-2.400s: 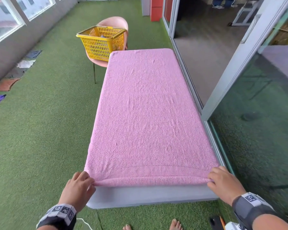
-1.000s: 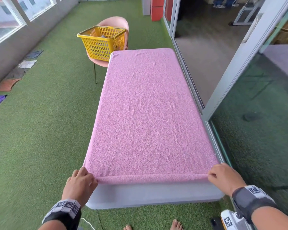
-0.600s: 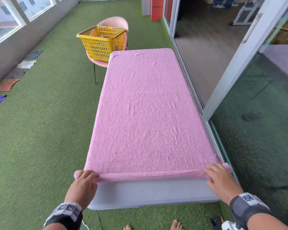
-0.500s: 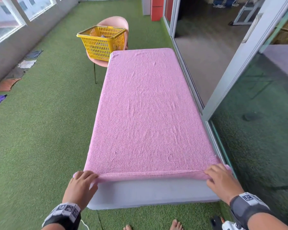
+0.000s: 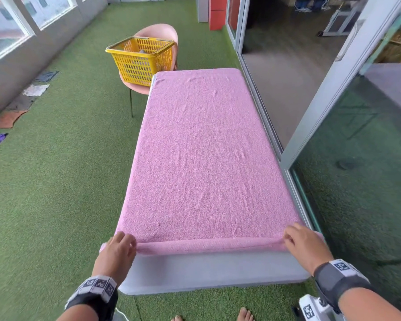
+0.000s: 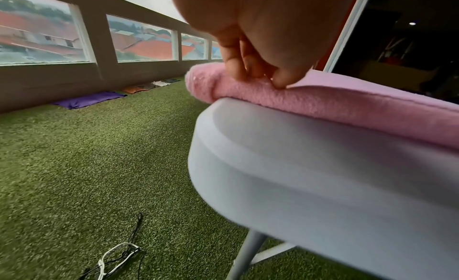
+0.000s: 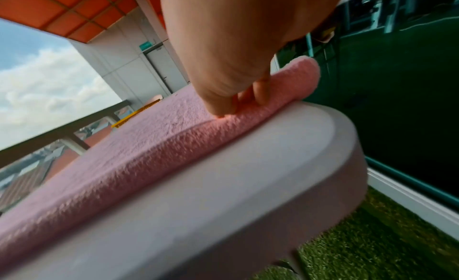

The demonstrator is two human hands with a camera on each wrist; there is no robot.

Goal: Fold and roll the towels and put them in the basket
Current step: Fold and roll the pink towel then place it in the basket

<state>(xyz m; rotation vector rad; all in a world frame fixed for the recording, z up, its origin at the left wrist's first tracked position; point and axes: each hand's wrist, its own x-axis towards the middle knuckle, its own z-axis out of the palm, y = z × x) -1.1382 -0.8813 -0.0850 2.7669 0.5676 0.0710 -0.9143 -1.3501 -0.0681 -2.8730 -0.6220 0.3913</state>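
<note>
A pink towel lies spread flat over the long white table. Its near edge is turned into a thin roll across the table's front. My left hand grips the roll's left end, which sticks out past the table corner. The left wrist view shows my left hand pinching the towel with thumb and curled fingers above the table. My right hand grips the right end. The right wrist view shows that hand pressing into the towel. The yellow basket stands beyond the far left corner.
The basket sits on a pink chair. A glass sliding door runs close along the table's right side. Several cloths lie on the artificial grass by the left wall. A cable lies on the grass near my bare feet.
Both hands have turned the towel's near edge over again. The roll is a little thicker and sits slightly further onto the table, and its ends now stick out past the corners.
</note>
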